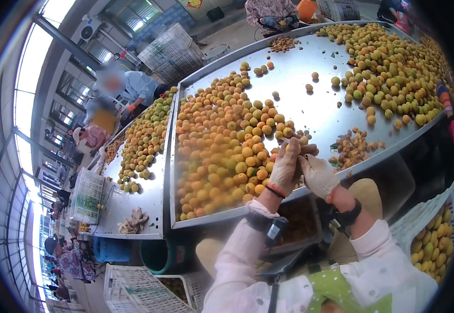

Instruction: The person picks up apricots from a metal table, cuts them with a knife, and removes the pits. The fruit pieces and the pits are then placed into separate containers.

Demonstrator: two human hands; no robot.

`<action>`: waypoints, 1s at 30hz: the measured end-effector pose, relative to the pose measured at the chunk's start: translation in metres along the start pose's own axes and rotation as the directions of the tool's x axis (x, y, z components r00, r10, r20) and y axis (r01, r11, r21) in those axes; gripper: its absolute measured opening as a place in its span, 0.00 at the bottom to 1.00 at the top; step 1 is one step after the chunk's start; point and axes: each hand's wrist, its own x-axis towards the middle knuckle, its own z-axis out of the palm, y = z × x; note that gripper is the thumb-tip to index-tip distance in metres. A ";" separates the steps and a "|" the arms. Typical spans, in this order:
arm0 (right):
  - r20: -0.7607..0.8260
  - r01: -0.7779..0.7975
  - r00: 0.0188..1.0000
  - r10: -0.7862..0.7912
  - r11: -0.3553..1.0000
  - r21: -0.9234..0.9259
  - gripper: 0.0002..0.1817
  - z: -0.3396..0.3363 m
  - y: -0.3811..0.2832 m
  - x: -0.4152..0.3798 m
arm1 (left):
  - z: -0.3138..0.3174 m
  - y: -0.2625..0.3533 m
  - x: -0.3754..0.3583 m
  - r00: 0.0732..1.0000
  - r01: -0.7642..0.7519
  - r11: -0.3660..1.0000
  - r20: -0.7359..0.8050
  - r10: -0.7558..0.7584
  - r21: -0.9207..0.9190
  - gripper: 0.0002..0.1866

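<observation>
Both my hands wear pale gloves and meet over the near edge of the metal table (pixel 295 75). My left hand (pixel 286 164) has its fingers closed at a small thing that is too hidden to name. Beside it on the right, my right hand (pixel 317 175) is closed too, its fingertips touching the same spot. Orange and yellow fruits (pixel 222 135) are heaped to the left of my hands. A pile of brownish fruit pieces (pixel 353 148) lies to their right, near the table rim.
More yellow-green fruits (pixel 388 73) cover the table's far right. A second table (pixel 146 208) at left holds fruits and a crumpled cloth (pixel 133 221). A crate of fruits (pixel 412 224) stands at lower right, a white crate (pixel 133 287) at lower left. Co-workers (pixel 138 86) are across the tables.
</observation>
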 end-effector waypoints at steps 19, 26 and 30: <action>0.782 -0.178 0.588 -0.206 -0.976 -0.124 0.25 -0.022 -0.012 0.019 | -0.017 0.004 0.020 0.959 0.260 0.948 -0.162 -0.232 0.182 0.37; 0.654 -0.129 0.719 -0.236 -0.970 -0.208 0.25 -0.008 -0.009 0.021 | -0.011 0.024 0.012 0.959 0.189 0.871 -0.274 -0.065 0.454 0.36; 0.590 -0.022 0.805 -0.063 -0.997 -0.075 0.24 -0.024 0.000 0.040 | -0.043 0.013 -0.003 0.929 0.326 0.849 -0.308 -0.206 0.416 0.38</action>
